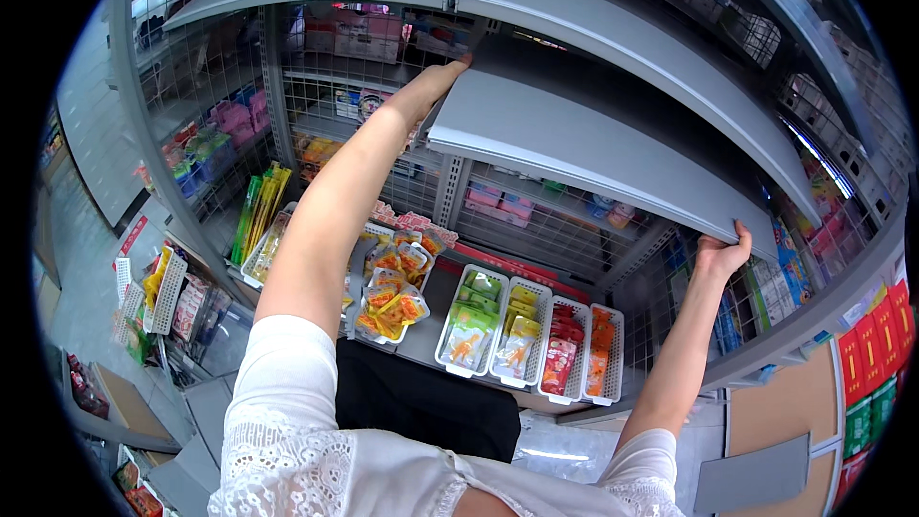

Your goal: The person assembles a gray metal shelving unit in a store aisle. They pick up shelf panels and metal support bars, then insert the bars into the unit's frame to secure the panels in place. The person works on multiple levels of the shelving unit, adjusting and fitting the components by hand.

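A grey metal shelf panel (574, 144) spans the space between my two hands, below another grey shelf. My left hand (442, 79) reaches far forward to the panel's left end and holds it there; most of its fingers are hidden behind the edge. At the right front corner, my right hand (725, 251) grips the panel from below, thumb up against its front edge. The panel looks tilted, and I cannot tell whether it rests on its brackets. Beneath it, white plastic baskets (467, 366) of packaged snacks stand on the bottom shelf.
A grey upper shelf (622, 48) runs close above the panel. Wire mesh (536, 193) backs the rack, with a slotted upright (450, 193) behind. To the left are a basket of yellow packs (391, 292) and tall green packs (251, 215). Red boxes (866, 349) stand at the right.
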Tool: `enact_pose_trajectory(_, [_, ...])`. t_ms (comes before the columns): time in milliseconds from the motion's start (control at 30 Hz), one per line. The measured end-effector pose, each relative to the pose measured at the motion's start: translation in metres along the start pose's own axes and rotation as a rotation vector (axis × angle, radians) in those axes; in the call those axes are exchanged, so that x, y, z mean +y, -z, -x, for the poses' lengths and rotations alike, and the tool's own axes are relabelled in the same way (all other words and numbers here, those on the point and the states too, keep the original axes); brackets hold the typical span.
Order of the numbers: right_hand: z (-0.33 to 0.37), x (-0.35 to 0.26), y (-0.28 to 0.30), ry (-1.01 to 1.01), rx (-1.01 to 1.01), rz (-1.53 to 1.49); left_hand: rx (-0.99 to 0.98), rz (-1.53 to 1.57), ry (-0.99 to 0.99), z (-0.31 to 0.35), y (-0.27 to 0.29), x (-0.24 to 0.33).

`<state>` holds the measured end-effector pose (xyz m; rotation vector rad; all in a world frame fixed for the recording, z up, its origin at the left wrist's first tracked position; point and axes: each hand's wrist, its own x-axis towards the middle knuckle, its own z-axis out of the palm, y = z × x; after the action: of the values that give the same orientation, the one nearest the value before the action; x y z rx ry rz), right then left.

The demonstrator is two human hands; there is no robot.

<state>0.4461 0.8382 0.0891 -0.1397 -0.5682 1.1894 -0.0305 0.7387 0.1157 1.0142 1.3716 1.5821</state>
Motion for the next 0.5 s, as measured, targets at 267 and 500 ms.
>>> enact_pose_trajectory(267, [-0.002,0.010,0.002,0.034,0.018,0.013,0.061,0.326,-0.049,-0.003,-0.016,-0.010])
enact_pose_trajectory(500, [-0.006,0.023,0.022,0.046,-0.021,0.015,0.071,0.350,-0.028,-0.014,-0.007,-0.018])
